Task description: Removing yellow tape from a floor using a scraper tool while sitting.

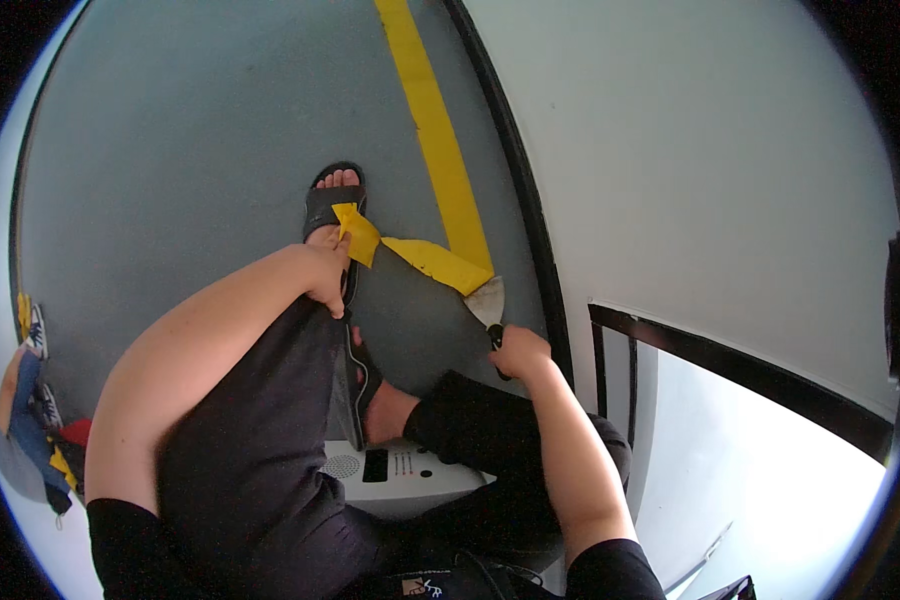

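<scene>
A yellow floor tape (435,135) runs along the grey floor, and its near end is lifted and folded back to the left as a twisted loose strip. My left hand (328,274) grips that strip's free end above a black slide sandal (328,206) on a foot. In my right hand (523,352) is the black handle of a putty knife (486,302). Its broad metal blade touches the tape at the fold, where the strip turns up from the floor.
A black baseboard (506,135) edges the white wall at the right, with a black-framed opening (720,356) nearer. A white panel with a speaker grille (412,487) lies beneath my legs. At the far left, another person in sneakers (39,330) is close to more yellow material.
</scene>
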A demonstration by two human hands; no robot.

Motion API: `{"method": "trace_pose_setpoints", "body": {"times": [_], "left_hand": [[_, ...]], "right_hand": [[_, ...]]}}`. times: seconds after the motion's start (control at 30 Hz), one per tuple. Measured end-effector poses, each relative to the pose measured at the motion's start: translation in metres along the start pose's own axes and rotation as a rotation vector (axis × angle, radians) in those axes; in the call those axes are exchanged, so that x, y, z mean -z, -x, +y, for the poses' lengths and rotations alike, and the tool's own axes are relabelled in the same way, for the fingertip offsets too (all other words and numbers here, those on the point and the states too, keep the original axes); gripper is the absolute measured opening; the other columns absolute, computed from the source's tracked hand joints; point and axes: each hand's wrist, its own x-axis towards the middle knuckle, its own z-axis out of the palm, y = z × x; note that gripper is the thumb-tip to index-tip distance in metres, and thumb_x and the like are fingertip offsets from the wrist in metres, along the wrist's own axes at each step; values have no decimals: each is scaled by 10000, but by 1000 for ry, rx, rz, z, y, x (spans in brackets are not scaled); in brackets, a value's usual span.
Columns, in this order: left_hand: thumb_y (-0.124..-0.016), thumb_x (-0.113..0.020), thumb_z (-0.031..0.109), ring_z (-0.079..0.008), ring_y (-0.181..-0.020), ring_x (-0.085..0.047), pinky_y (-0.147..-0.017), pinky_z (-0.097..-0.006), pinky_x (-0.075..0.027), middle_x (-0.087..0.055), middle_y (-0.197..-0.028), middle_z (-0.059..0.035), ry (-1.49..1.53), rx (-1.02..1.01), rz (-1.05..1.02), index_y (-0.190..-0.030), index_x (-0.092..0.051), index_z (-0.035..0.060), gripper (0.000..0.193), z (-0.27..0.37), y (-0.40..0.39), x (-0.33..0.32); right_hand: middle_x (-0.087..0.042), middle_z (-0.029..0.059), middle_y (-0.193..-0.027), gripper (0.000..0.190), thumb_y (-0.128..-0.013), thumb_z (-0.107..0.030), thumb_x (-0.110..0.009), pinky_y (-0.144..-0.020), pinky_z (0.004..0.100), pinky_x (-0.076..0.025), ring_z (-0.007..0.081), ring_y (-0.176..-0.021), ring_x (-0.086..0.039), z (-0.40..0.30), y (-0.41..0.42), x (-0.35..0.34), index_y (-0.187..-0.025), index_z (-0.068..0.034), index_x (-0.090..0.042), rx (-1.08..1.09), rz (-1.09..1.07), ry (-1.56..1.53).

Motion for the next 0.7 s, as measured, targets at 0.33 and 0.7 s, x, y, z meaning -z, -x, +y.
{"method": "trace_pose_setpoints", "body": {"times": [0.33,0.7], "left_hand": [[-614,-786,495,-308,-1426,-80,-1133,-385,-205,5,-1535,-214,67,12,12,-1449,29,-40,1283,-1,1,-1],[-599,-799,478,-316,-1424,-85,-1135,-370,-204,5,-1530,-229,86,10,12,-1439,12,-69,1290,2,5,3]], "right_hand": [[-635,163,-1133,375,-752,-184,-623,-867,407,-502,303,-1045,-622,1,-2,0,-1101,-50,-634,5,-22,23],[-643,186,-1078,443,-730,-310,-673,-842,398,-507,327,-990,-627,14,-15,-14,-1058,-16,-631,32,-126,100]]}}
